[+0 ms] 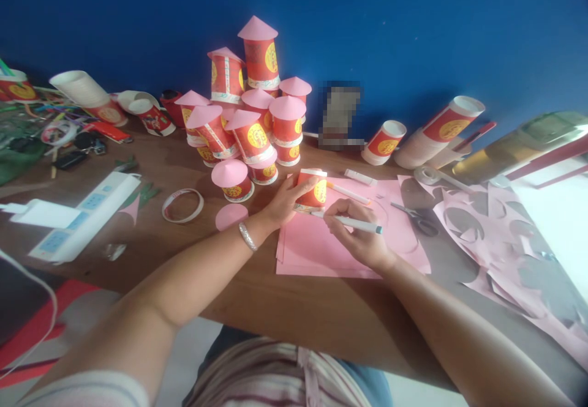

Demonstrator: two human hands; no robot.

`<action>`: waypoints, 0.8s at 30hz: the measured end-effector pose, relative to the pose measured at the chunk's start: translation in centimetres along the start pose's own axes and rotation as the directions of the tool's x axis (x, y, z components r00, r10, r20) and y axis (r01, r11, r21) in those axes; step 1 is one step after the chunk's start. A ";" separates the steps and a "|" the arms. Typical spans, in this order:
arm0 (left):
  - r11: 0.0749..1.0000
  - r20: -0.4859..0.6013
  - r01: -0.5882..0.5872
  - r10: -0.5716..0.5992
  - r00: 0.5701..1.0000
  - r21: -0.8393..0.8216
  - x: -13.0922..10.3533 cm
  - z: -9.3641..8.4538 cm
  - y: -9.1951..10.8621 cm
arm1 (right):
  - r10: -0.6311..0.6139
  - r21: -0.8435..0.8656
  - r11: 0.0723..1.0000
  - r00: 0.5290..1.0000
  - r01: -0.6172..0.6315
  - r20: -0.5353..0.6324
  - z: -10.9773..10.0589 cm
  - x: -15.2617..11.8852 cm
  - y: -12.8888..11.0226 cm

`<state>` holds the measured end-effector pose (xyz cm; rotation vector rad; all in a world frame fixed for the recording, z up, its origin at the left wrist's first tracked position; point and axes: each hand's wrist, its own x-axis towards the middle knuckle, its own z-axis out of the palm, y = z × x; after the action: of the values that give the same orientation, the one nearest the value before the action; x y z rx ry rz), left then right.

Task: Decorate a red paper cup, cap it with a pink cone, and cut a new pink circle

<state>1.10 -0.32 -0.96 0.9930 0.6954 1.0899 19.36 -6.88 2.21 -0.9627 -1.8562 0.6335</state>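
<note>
The left hand [285,202] covers part of the red paper cup [316,188], its thumb across the front and the other fingers out of sight behind. Its grip is closed around the cup, which is above the near-left part of the pink sheets [312,254] on the table [257,291]. The cup's long axis stands roughly upright, leaning slightly, with a pale end up; its lower edge is hard to make out near the marker tip.

The right hand [356,235] has a narrow grip on the white marker [361,223], hiding part of its barrel. The marker's long axis runs nearly level, its tip pointing left at the cup's lower edge and its dark end to the right; whether the tip touches is unclear.

Beyond the cup lies an orange-tipped marker [353,194]. The cone-roofed cups [250,134] overlap, partly hiding those behind. A pixelated patch [340,116] masks something by the wall [390,27]. The power strip [87,217] is partly covered by a white plug, and clutter at the far left is blurred and cut off.
</note>
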 end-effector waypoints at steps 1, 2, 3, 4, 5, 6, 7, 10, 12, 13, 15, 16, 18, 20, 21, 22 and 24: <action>1.000 0.008 -0.002 0.002 1.000 0.003 0.0 0.0 0.0 | -0.005 -0.005 1.000 1.000 0.005 -0.004 0.0 0.0 0.0; 1.000 0.013 -0.004 0.004 1.000 0.006 0.0 0.0 0.1 | -0.007 -0.013 1.000 1.000 0.007 -0.009 0.0 0.0 0.0; 1.000 0.016 -0.005 0.004 1.000 0.009 0.0 0.0 0.1 | -0.008 -0.022 1.000 1.000 0.007 -0.015 -0.1 0.1 -0.1; 1.000 0.015 -0.005 0.005 1.000 0.011 0.0 0.0 0.2 | -0.006 -0.034 0.999 1.000 0.005 -0.021 -0.1 0.1 -0.1; 1.000 0.007 -0.005 0.005 1.000 0.010 -0.1 0.1 0.2 | -0.003 -0.046 0.999 1.000 0.002 -0.028 -0.2 0.1 -0.1; 1.000 -0.005 -0.004 0.004 1.000 0.005 -0.1 0.1 0.2 | 0.001 -0.059 0.998 0.999 -0.003 -0.035 -0.2 0.1 -0.2; 1.000 -0.017 -0.003 0.003 1.000 -0.003 -0.1 0.2 0.2 | 0.007 -0.072 0.997 0.999 -0.010 -0.042 -0.3 0.2 -0.3; 1.000 -0.042 -0.001 0.000 0.999 -0.031 -0.1 0.3 0.2 | 0.020 -0.102 0.994 0.998 -0.026 -0.054 -0.3 0.2 -0.4; 0.999 -0.041 0.007 -0.009 0.999 -0.040 -0.1 0.4 0.3 | 0.018 -0.113 0.993 0.998 -0.024 -0.058 -0.3 0.2 -0.4; 0.999 -0.040 0.012 -0.014 0.999 -0.042 -0.2 0.5 0.4 | 0.013 -0.118 0.993 0.998 -0.020 -0.059 -0.3 0.2 -0.4; 0.999 -0.031 0.023 -0.025 0.999 -0.037 -0.2 0.6 0.5 | 0.002 -0.126 0.992 0.998 -0.009 -0.058 -0.3 0.2 -0.4; 0.999 -0.023 0.029 -0.029 0.999 -0.032 -0.2 0.6 0.6 | -0.005 -0.128 0.992 0.998 -0.002 -0.056 -0.3 0.2 -0.4; 0.999 -0.009 0.040 -0.041 0.999 -0.023 -0.3 0.6 0.7 | -0.019 -0.128 0.992 0.998 0.012 -0.057 -0.3 0.2 -0.3; 0.999 -0.007 0.047 -0.047 0.999 -0.013 -0.2 0.5 0.6 | -0.022 -0.133 0.991 0.998 0.015 -0.057 -0.3 0.2 -0.3; 0.999 -0.007 0.045 -0.045 0.999 -0.008 -0.2 0.4 0.6 | -0.019 -0.138 0.990 0.998 0.011 -0.057 -0.3 0.2 -0.3; 0.999 -0.004 0.041 -0.041 0.999 -0.003 -0.2 0.3 0.5 | -0.014 -0.144 0.990 0.998 0.005 -0.057 -0.3 0.2 -0.2; 1.000 0.010 0.027 -0.028 1.000 0.005 -0.1 0.3 0.4 | -0.008 -0.154 0.988 0.998 -0.001 -0.058 -0.3 0.3 -0.2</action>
<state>1.12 -0.46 -0.50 0.9896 0.7020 1.0592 19.53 -6.77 2.64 -1.0666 -1.8749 0.4594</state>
